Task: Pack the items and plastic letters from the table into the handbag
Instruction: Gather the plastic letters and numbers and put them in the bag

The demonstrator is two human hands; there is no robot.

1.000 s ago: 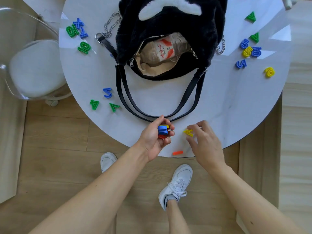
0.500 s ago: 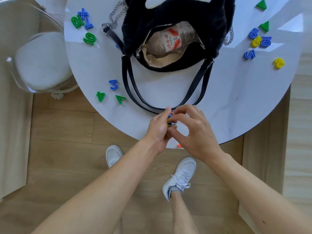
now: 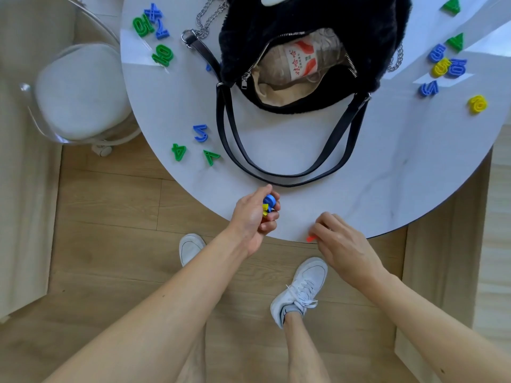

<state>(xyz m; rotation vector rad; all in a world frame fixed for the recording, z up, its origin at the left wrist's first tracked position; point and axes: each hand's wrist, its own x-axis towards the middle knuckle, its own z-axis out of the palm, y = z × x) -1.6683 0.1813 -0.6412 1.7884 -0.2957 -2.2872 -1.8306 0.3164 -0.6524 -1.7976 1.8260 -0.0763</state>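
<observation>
A black furry handbag (image 3: 304,29) lies open on the round white table (image 3: 387,167), with a plastic bottle (image 3: 301,60) inside and its straps (image 3: 276,172) looping toward me. My left hand (image 3: 254,217) is closed around several plastic letters (image 3: 268,205), blue, yellow and red. My right hand (image 3: 340,241) rests at the table's near edge with its fingertips on an orange letter (image 3: 311,238); whether it grips it I cannot tell. Loose letters lie at the left (image 3: 199,145), far left (image 3: 154,34) and right (image 3: 448,67).
A clear chair with a white cushion (image 3: 74,89) stands left of the table. A silver chain (image 3: 206,20) trails from the bag's left side. My feet in white shoes (image 3: 301,288) stand on the wooden floor below the table edge.
My right hand passed the yellow letter into my left hand, then moved back right to the orange letter at the table edge. The left hand still holds its letters.
</observation>
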